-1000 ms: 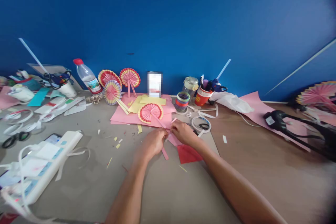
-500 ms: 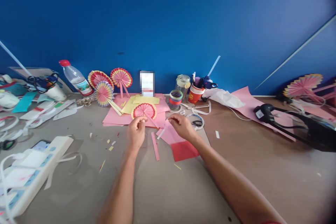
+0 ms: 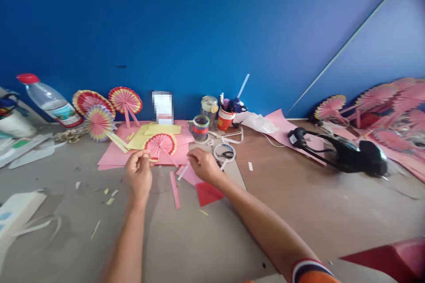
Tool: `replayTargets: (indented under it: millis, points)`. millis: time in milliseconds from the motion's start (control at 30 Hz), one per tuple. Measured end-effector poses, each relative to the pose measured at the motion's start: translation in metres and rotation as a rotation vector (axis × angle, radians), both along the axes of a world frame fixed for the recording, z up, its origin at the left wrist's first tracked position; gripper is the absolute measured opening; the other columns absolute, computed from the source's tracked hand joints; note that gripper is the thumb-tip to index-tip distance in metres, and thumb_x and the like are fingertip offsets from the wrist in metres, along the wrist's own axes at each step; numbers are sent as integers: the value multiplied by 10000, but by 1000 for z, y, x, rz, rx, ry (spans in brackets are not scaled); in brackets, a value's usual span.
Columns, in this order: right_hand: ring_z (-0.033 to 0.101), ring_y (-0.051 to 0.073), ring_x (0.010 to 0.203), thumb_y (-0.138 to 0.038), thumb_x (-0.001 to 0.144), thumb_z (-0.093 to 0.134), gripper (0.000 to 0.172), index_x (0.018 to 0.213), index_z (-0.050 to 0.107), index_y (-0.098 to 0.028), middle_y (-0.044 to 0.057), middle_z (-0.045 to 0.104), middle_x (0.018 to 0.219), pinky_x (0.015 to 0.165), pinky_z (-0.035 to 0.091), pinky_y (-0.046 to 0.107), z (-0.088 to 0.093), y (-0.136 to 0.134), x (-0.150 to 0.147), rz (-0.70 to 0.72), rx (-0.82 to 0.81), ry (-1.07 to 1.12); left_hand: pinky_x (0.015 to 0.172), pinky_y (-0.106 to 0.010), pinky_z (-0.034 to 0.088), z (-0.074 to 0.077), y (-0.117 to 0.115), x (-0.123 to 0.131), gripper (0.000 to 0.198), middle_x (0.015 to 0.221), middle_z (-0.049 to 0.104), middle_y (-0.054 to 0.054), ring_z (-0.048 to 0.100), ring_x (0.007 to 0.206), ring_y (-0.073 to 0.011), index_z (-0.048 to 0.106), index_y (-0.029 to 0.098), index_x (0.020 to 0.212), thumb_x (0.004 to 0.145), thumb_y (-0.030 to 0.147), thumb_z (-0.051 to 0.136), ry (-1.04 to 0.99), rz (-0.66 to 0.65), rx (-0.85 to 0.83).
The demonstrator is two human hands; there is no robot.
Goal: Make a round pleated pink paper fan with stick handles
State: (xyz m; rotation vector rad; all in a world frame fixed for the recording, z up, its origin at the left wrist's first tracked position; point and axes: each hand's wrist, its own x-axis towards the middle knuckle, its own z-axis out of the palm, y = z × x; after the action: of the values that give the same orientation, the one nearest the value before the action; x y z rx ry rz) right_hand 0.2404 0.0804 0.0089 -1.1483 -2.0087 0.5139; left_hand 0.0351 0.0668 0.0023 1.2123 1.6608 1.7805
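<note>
My left hand [image 3: 139,176] is closed in a pinch just left of a round pleated paper fan [image 3: 161,145], pink with a red and yellow rim. The fan lies on stacked pink and yellow paper, its pink strip handle pointing down to the right. My right hand [image 3: 203,164] hovers right of the fan with its fingers bunched together. Whatever either pinch holds is too small or hidden to make out. Below, between my hands, are a pink paper strip [image 3: 175,190], a thin white strip [image 3: 183,172] and a red paper piece [image 3: 209,193].
Finished-looking fans [image 3: 125,100] lean at the blue wall beside a bottle [image 3: 53,102]. Behind my right hand stand a jar [image 3: 200,129], a red cup [image 3: 226,119] and a tape roll [image 3: 224,153]. A black headset-like device [image 3: 345,152] lies right; a power strip [image 3: 20,212] lies left.
The view has turned to the right, bringing more pink fans into sight there. My left hand has shifted slightly left, away from the fan, which stays on the paper stack.
</note>
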Motion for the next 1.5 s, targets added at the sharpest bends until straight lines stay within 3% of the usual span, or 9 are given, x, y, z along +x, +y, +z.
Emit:
replayTargets:
  millis: [267,400,567,767,833,933,1033,1200,1500]
  points:
    - [617,153,829,-107,846,489,182,895,658,-153,69,680,892,746,443,247,13,-9,-4,87,-26,-29,536,-214,447,9,-3,3,148,683,579,18,514,533,-90,598,177,844,785,302,543,-82,68,110]
    - [607,140,795,-131,858,485,179,867,661,-164,57,677,872,731,424,237,12,-20,-15,188,-36,-217,546,-218,453,11,-4,0,129,650,554,36,492,511,-80,578,179,848,772,277,543,-198,144,142]
    - [590,191,778,-255,874,493,189,851,647,-148,99,642,844,708,406,300,2,-34,-39,124,-9,-534,536,-201,435,9,-3,1,109,640,532,39,477,511,-72,565,178,814,781,274,527,-202,98,116]
    - [586,244,837,-324,795,587,190,855,632,-150,137,637,926,710,414,333,-7,-40,-54,25,-82,-563,544,-200,427,8,-4,4,117,652,516,34,486,539,-79,563,177,824,807,272,496,-154,35,98]
    - [581,214,777,-224,796,548,94,780,616,-161,112,641,868,679,402,312,-6,-39,-55,8,-154,-488,552,-204,431,8,-5,4,115,648,519,33,488,542,-81,567,174,829,805,265,499,-163,32,95]
    - [528,154,628,-152,776,513,152,630,548,-174,38,596,678,603,364,272,-3,-36,-50,25,-372,-270,573,-210,437,8,-5,4,107,638,528,33,487,547,-83,578,171,829,798,256,520,-194,19,98]
    - [459,113,550,-254,759,579,156,633,517,-185,-31,509,579,562,343,241,4,-29,-38,186,-659,160,569,-206,431,9,-6,6,103,626,530,37,476,535,-78,582,170,822,786,257,542,-248,-14,88]
    - [487,111,599,-401,765,620,253,740,472,-198,-20,539,674,617,378,254,12,-15,-16,466,-1006,900,562,-199,430,13,-9,14,136,665,554,34,497,537,-68,595,167,829,747,276,598,-381,-110,24]
    - [179,90,472,-241,899,415,243,669,348,-200,-70,213,569,476,239,198,3,-12,-18,500,-1282,1249,593,-225,424,17,-19,34,147,668,571,20,517,580,-99,605,181,859,779,301,575,-236,-384,-69]
